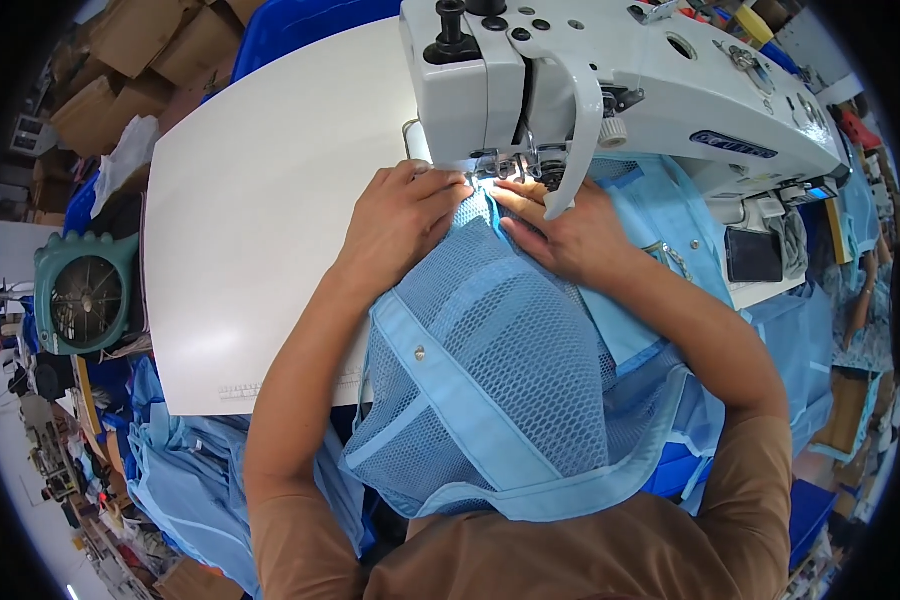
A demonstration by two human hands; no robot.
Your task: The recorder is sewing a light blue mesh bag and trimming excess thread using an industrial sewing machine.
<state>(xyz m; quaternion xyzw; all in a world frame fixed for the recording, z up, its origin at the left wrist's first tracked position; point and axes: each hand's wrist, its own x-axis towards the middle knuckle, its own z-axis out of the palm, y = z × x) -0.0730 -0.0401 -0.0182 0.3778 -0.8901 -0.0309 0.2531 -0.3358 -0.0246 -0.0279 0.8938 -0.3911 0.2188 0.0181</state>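
A light blue mesh bag [530, 340] with solid fabric bands and a metal snap spreads from the sewing machine [470, 105] down toward my chest. Its far edge lies under the lit needle area. Left of the needle, my left hand [400, 215] presses the mesh edge, fingers bent and drawn together at the fabric. On the other side my right hand [570, 230] lies on the fabric with its fingers stretched toward the presser foot. The fingertips of both hands are partly hidden by the machine head and glare. A strap [570, 500] of the bag loops near my body.
The white table [260, 220] extends left. More blue fabric [670, 220] with a chain and a dark phone [754, 255] lie at right. Blue cloth [195, 480] is piled below left, beside a green fan [87, 293]. Cardboard boxes [140, 40] stand at far left.
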